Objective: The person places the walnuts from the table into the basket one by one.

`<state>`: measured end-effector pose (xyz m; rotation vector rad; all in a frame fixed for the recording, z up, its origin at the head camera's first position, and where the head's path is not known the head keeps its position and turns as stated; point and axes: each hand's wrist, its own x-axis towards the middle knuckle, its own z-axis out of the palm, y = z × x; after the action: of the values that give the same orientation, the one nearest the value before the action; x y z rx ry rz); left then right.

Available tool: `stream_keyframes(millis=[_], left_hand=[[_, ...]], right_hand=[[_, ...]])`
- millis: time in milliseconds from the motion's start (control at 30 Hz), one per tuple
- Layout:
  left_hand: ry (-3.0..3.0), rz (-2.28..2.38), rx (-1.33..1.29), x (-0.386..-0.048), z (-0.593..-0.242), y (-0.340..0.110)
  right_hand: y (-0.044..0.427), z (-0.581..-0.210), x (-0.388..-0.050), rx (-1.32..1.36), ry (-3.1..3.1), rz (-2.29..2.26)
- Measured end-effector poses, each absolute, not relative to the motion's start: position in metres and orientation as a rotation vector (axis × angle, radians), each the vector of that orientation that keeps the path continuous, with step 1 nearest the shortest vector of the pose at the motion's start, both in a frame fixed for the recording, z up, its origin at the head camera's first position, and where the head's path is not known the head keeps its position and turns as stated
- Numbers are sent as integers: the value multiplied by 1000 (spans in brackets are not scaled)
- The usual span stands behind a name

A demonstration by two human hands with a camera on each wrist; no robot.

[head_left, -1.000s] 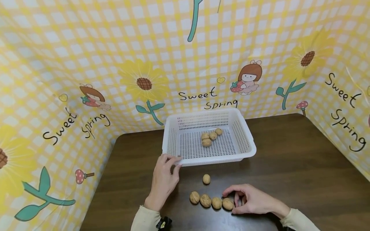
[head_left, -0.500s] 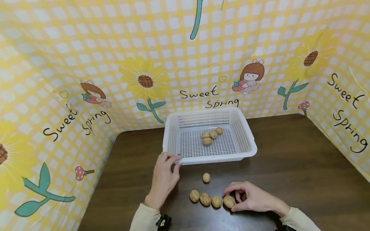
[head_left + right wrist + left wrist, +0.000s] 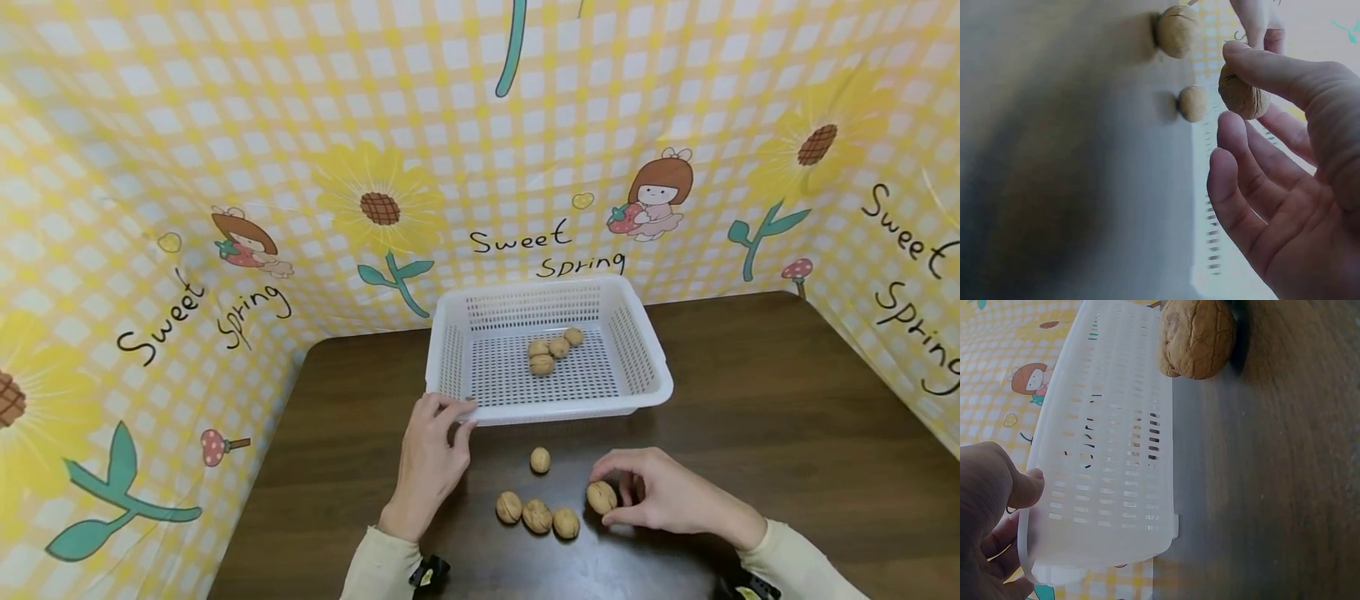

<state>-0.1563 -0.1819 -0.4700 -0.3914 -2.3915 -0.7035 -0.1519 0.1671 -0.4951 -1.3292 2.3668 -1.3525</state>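
Observation:
The right hand pinches a walnut between thumb and fingers, to the right of a row of three walnuts. In the right wrist view that walnut sits under the thumb of the right hand. At its near left corner, the white basket is gripped by the left hand; in the left wrist view the thumb of the left hand lies over the rim. A single walnut rests between basket and row. Several walnuts lie inside the basket.
The dark wooden table extends on both sides of the basket. A yellow checked cloth with flower prints stands behind the table and along its sides, close to the basket's far side.
The right hand has lifted the rightmost walnut off the row and shifted it slightly towards the basket. The left hand keeps its hold on the basket's corner.

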Motion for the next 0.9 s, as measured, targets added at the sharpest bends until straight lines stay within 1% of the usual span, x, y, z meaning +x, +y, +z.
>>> stream_keyframes(millis=[267, 533, 900], left_hand=[[-2404, -701, -385, -156, -469, -183], [-2410, -684, -387, -154, -471, -182], [-2445, -696, -374, -155, -469, -181]], right_hand=[[167, -467, -161, -1324, 2446, -1247], [173, -430, -176, -1309, 2475, -1190], [181, -374, -213, -1044, 2522, -1208]])
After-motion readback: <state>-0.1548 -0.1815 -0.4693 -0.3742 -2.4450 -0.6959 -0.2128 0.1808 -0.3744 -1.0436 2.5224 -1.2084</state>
